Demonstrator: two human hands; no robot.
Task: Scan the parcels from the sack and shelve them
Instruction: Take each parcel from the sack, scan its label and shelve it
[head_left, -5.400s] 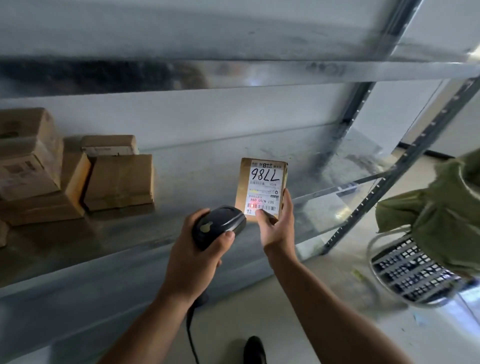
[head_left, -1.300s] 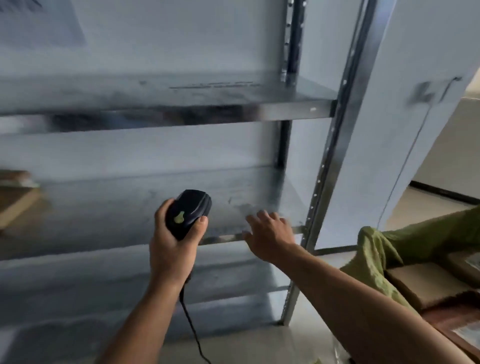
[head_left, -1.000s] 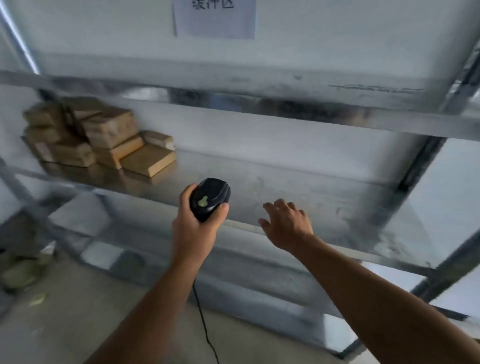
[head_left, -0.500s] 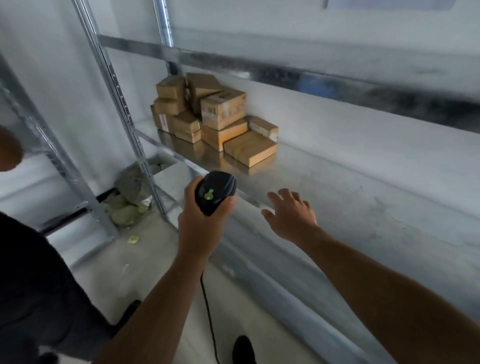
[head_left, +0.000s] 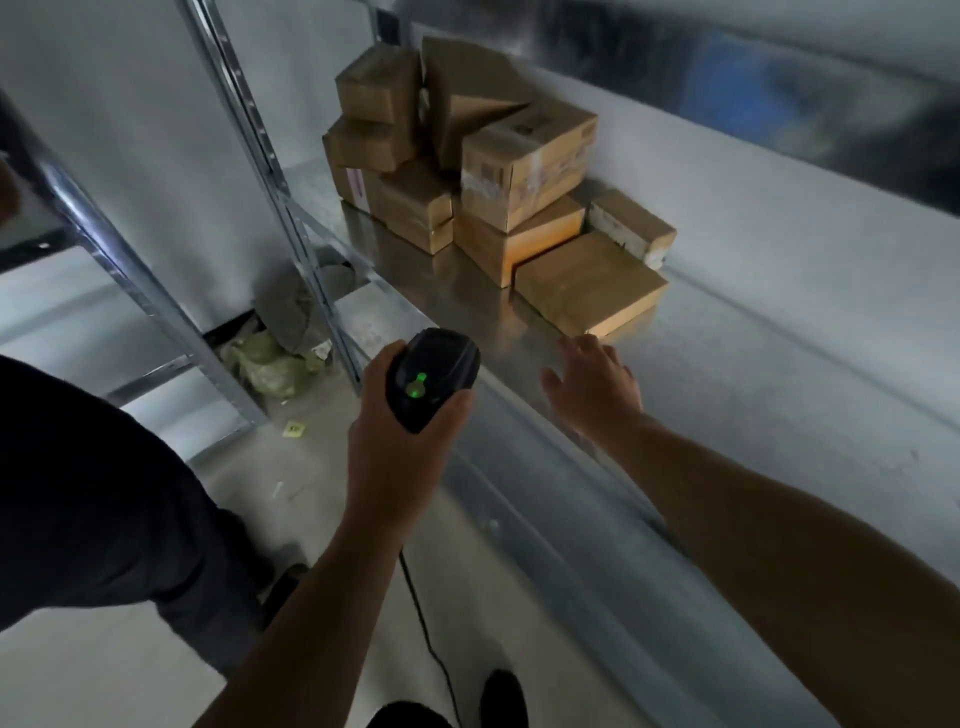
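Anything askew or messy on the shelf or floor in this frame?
Yes. In the parcel pile on the shelf, the top box sits tilted, leaning on its neighbours rather than lying flat. Below, crumpled sacks and a small yellow scrap lie on the floor by the shelf post.

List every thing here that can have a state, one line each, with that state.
Scanner: gripped in the left hand, green light on.
Right hand: open, holding nothing, near the flat box.
Boxes: closed, piled on the shelf.
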